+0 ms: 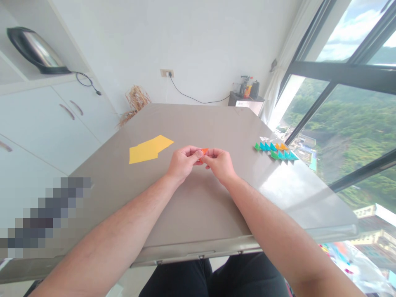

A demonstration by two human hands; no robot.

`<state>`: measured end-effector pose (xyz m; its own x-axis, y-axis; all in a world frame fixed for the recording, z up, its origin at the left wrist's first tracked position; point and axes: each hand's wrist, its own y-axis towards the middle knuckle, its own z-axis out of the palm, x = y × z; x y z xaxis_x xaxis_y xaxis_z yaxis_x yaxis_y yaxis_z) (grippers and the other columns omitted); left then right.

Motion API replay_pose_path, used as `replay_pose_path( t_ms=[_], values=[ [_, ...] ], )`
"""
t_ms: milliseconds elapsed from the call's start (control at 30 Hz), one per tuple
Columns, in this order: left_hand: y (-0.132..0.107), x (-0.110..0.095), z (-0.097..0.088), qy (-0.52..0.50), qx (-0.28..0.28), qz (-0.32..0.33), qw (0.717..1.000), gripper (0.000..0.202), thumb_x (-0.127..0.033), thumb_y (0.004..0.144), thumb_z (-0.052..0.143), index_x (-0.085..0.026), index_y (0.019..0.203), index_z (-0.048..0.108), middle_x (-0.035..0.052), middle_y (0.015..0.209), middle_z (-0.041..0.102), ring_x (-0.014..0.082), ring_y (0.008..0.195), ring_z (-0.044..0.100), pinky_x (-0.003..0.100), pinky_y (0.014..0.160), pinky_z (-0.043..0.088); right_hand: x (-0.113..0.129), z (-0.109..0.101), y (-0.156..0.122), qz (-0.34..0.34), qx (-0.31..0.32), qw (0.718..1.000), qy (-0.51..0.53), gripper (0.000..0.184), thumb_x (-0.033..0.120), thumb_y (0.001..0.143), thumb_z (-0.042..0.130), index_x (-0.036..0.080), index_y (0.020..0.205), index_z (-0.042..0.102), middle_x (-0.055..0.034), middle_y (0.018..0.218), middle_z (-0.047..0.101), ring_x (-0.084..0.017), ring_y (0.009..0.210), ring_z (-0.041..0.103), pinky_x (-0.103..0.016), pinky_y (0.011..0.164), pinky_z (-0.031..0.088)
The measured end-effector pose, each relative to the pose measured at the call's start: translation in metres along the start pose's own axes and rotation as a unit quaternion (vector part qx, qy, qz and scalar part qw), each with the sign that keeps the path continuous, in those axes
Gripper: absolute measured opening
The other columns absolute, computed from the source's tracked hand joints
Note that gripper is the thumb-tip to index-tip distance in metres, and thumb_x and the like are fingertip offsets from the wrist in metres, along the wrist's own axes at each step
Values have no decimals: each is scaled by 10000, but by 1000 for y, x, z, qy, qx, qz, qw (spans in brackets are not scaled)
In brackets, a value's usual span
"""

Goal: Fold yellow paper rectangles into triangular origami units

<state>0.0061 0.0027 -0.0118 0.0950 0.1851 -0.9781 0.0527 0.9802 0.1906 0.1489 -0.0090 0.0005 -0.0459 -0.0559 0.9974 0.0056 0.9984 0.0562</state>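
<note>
Between my two hands, above the middle of the table, is a small folded piece of orange paper (204,151). My left hand (185,162) pinches its left side with thumb and fingers. From the other side, my right hand (220,164) grips it the same way. Fingers cover most of the paper, so its full shape is hidden. To the left of my hands lie overlapping sheets of yellow paper (148,150). Over on the right stand two rows of small folded paper boats (275,151) in green, blue and orange.
The grey table (198,119) reaches toward a white wall with a socket (167,73). A low cabinet (246,103) with bottles stands beyond its far right corner. Windows (334,90) run along the right. An electric kettle (40,51) sits on a shelf at upper left.
</note>
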Motion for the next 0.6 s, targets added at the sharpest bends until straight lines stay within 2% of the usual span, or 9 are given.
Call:
replay_pose_path(
  t_ms=[233,433,600],
  values=[
    [-1,2,1,29,-5,17,999,400,-522,757,812,-147,879,749,84,858,766,207,802,716,355,729,619,-2,1,-1,-11,-1,1000,2,134,317,718,715,184,730,699,-7,676,675,-131,632,598,-261,578,507],
    [-4,-4,2,-20,25,-4,999,361,-450,745,840,-153,931,751,85,942,774,215,871,723,383,785,625,0,-2,-2,-20,-23,999,18,146,325,717,679,186,691,711,11,641,629,-123,620,574,-259,582,494],
    [-3,-4,0,6,21,10,1000,368,-451,744,842,-157,949,759,87,930,772,192,797,706,360,746,600,1,-4,-3,-9,-22,999,22,138,324,709,689,186,701,695,5,649,652,-135,626,607,-282,625,523]
  ],
)
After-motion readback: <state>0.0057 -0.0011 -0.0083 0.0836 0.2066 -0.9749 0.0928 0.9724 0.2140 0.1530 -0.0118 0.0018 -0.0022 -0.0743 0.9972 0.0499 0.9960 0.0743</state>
